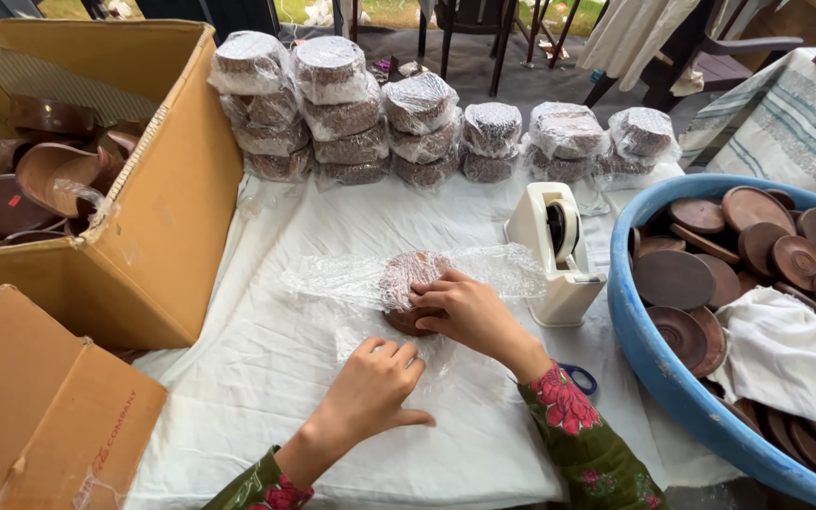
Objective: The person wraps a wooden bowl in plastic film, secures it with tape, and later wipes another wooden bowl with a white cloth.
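My right hand (460, 310) clamped on a stack of brown discs (411, 293) in plastic wrap (332, 279), my left hand (375, 382) flat, fingers together, pressing the wrap near me, tape dispenser (559, 250) just right

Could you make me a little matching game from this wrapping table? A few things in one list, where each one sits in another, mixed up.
Things:
1. tape dispenser
2. blue tub
3. cardboard box
4. wrapped stacks

Places:
A. far edge of the white cloth, in a row
B. right side, full of brown wooden discs
C. just right of the disc under the clear wrap
D. left side, open, with brown pieces inside

Pairs: 1-C, 2-B, 3-D, 4-A
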